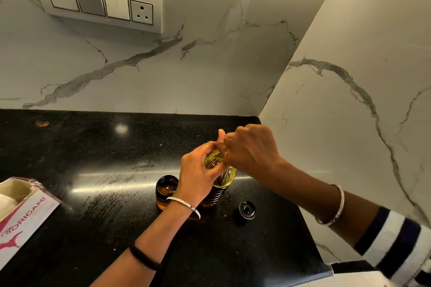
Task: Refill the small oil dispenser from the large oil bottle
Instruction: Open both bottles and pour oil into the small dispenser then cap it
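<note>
Oil bottle [215, 193], ribbed and dark, upright on the black surface [93, 158] near the right wall. Left hand [198, 170] clamped round its neck; right hand [249, 149] pinching at the yellow top [227, 177]. Small dispenser [166, 189] open, just left of the bottle; black cap [246, 210] lying right. Likely the opening step. Next: a slow, steady tilt over that narrow mouth.

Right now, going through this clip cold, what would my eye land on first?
Over the black counter, the left hand and right hand grip the yellow top of a ribbed bottle. Just left of it stands a small open jar; a black cap lies to the bottle's right. A white switch panel sits high on the marble wall.
</note>
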